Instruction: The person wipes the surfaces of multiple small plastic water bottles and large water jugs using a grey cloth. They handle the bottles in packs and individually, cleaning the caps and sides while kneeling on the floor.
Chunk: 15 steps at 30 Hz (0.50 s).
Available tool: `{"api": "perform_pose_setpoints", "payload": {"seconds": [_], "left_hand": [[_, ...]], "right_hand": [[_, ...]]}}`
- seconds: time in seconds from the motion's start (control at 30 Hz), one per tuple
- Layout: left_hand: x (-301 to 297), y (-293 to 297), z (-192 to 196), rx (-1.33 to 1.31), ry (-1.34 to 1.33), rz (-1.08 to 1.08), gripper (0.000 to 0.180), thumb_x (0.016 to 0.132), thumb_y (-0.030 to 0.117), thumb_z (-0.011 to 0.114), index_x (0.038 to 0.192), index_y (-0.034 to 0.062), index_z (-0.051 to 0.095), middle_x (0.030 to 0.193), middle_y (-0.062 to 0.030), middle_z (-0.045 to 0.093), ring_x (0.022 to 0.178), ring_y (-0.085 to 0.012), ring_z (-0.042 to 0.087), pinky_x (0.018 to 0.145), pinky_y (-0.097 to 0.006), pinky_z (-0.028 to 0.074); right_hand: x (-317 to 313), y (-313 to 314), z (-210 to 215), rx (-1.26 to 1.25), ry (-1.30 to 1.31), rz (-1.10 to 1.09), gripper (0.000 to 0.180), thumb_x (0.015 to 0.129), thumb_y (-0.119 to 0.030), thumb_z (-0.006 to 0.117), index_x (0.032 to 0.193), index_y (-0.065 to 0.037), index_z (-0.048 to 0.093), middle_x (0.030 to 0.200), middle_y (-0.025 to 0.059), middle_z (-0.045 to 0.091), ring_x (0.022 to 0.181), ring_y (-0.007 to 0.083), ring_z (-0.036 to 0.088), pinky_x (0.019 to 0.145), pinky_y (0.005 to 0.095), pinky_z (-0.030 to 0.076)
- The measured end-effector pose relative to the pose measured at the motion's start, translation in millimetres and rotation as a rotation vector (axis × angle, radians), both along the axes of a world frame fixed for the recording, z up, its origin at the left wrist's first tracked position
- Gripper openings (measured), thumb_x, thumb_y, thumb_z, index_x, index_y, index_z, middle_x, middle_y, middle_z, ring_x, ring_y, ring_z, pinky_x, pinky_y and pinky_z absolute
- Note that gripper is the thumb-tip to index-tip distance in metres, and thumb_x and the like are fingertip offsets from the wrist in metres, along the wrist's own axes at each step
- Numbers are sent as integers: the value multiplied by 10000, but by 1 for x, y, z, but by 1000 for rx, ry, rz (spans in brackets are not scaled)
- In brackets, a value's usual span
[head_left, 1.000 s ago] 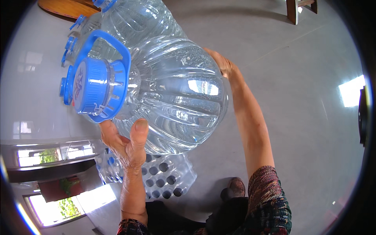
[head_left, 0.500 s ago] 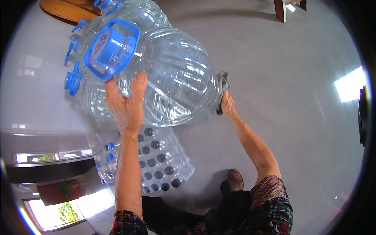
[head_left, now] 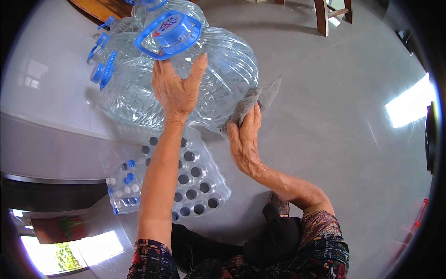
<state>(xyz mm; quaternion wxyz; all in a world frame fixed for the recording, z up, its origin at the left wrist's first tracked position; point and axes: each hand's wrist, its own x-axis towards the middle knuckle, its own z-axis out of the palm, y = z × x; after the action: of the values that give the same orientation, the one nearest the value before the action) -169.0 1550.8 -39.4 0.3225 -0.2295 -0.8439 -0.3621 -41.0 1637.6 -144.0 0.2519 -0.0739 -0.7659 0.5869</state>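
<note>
A large clear water jug (head_left: 230, 63) with a blue cap and ring handle (head_left: 174, 35) stands before me. My left hand (head_left: 176, 90) is against its neck just below the handle, thumb apart from the fingers; the fingertips are partly hidden under the handle. Against the jug's lower right side, my right hand (head_left: 246, 139) presses a grey cloth (head_left: 251, 104), which is bunched between palm and plastic with one corner sticking out. More big jugs (head_left: 132, 93) with blue caps stand close on the left.
Shrink-wrapped packs of small bottles (head_left: 195, 172) with dark caps, and some with blue and white caps, sit on the floor below the jugs. A round wooden top (head_left: 95, 9) is at the upper left. Wooden furniture legs (head_left: 321, 18) stand at the far right.
The jug's cap has shifted right and away in the picture, my left hand with it. My right hand has moved left and down around the jug's side with the cloth.
</note>
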Motion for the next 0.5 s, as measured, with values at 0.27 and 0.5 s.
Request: {"api": "perform_pose_setpoints", "payload": {"seconds": [0.27,0.5], "left_hand": [[13,-3,3,-40,-10,31,752,798,519,663,1287,-16,465,1278,-233,492,1195,-419,448,1001,-463,347],[10,-4,0,-56,-43,26,753,805,541,642,1276,-19,464,1249,-233,501,1179,-417,457,989,-482,350]], "right_hand": [[-25,29,46,639,241,-135,643,813,-128,570,1384,34,324,1445,242,257,1308,437,245,1036,523,227],[-128,89,99,572,179,81,415,895,-354,402,1089,-55,614,1171,115,606,1112,302,530,886,440,383]]}}
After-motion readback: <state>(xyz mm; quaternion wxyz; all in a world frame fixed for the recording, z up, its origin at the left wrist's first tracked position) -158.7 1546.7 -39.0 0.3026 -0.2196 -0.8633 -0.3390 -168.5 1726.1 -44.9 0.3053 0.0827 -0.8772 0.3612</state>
